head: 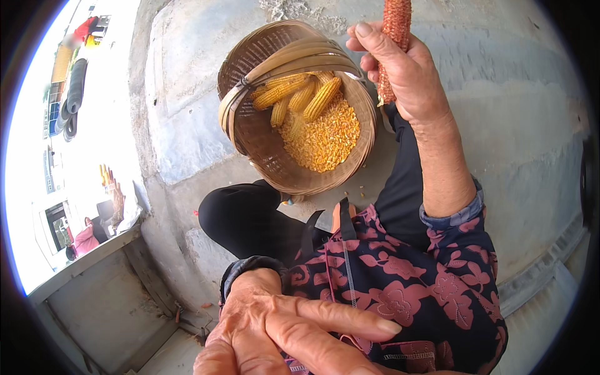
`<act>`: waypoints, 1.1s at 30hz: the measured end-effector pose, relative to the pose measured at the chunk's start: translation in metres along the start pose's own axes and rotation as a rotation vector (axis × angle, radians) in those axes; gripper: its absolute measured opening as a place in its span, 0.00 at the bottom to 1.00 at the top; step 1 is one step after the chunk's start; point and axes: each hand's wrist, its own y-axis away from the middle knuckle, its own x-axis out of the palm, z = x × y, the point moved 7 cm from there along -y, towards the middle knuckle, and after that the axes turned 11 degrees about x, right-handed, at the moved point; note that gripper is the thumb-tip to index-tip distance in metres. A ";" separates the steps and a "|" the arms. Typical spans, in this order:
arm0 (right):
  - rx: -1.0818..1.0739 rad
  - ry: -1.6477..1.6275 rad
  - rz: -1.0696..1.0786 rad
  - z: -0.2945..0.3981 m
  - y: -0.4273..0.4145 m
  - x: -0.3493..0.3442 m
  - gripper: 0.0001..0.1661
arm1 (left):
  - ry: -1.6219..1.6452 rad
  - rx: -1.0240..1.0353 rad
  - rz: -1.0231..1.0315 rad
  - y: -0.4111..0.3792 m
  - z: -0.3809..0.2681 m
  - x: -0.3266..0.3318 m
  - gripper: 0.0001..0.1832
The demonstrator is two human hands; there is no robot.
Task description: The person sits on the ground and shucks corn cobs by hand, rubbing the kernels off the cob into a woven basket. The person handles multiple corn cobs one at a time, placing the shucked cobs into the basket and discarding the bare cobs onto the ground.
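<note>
My right hand (403,70), raised at the upper right, grips a reddish corn cob (397,28) stripped of its kernels. Close to the camera, at the bottom, my left hand (281,328) is spread with nothing seen in it; its fingertips are partly cut off by the picture's edge. Between my knees and the wall side stands a round woven bamboo basket (300,180) with a strap-like handle (300,58) arching over it. Inside it lie several yellow ears of corn (322,99) beside a heap of loose kernels (323,140).
A few kernels (362,187) lie on the concrete floor (187,117) by the basket. My bent legs in black trousers (243,215) flank it. A low ledge (84,267) runs at the lower left. Farther off, outside, are a person in pink (86,240) and dark rolls (76,89).
</note>
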 end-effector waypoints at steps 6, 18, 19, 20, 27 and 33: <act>-0.030 -0.025 0.023 0.008 0.007 0.010 0.25 | 0.012 0.013 -0.015 0.007 0.002 -0.008 0.27; -0.005 -0.184 -0.015 0.010 0.011 0.003 0.17 | -0.746 -0.998 -0.211 0.072 0.088 -0.160 0.23; 0.007 -0.202 -0.012 0.010 0.011 0.007 0.16 | -0.743 -1.008 -0.379 0.110 0.113 -0.200 0.21; 0.015 -0.220 -0.015 0.012 0.010 0.007 0.16 | -1.057 -1.104 -0.221 0.134 0.128 -0.237 0.23; 0.104 -0.272 0.111 0.004 0.003 0.019 0.18 | -1.684 -1.349 0.146 0.248 0.200 -0.401 0.44; 0.124 -0.286 0.113 0.006 -0.005 0.024 0.19 | -1.692 -1.592 0.234 0.277 0.225 -0.412 0.44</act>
